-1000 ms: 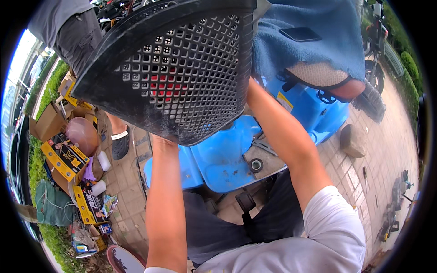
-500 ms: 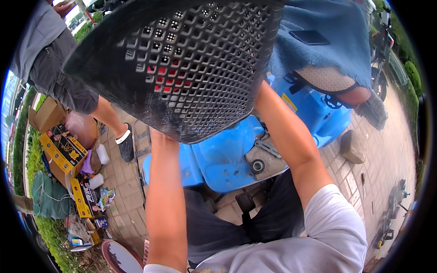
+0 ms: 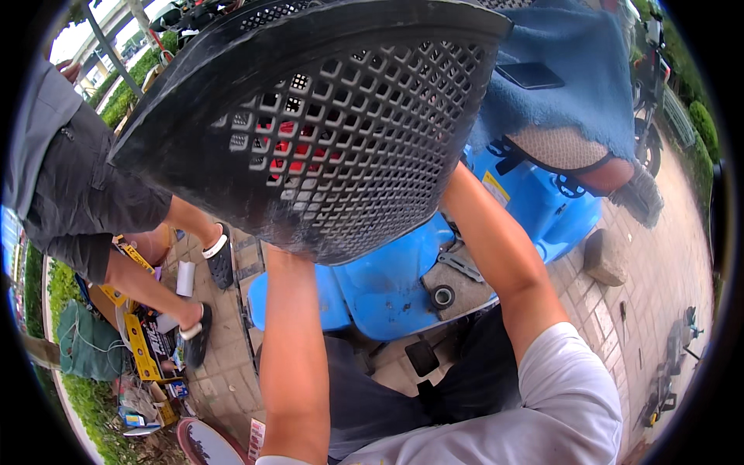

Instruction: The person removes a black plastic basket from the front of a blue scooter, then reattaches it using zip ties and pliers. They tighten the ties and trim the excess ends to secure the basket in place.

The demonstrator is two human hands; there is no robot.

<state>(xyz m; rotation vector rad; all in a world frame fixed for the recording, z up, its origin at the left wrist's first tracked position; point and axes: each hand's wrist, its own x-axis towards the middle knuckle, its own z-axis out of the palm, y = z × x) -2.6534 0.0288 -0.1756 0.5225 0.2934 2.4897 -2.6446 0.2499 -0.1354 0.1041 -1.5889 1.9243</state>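
A black plastic basket with lattice walls is tilted up in front of me, over a blue vehicle body. My left hand reaches under its lower edge, and my right hand goes behind its right side. The basket hides the fingers of both, but it is held up between my arms. Something red shows through the lattice; whether it is inside or beyond, I cannot tell. Below my right forearm, a grey folding tool and a black tape roll lie on a flat grey-brown patch.
At the left stands a person in dark shorts, close to the basket. Yellow-black boxes and a green bag lie by the hedge. A phone rests on a blue towel over a seat. A stone sits on the paving.
The basket has tipped and shifted slightly right and down with my arms, showing more of its rim. The person at the left has stepped closer, now covering part of the boxes.
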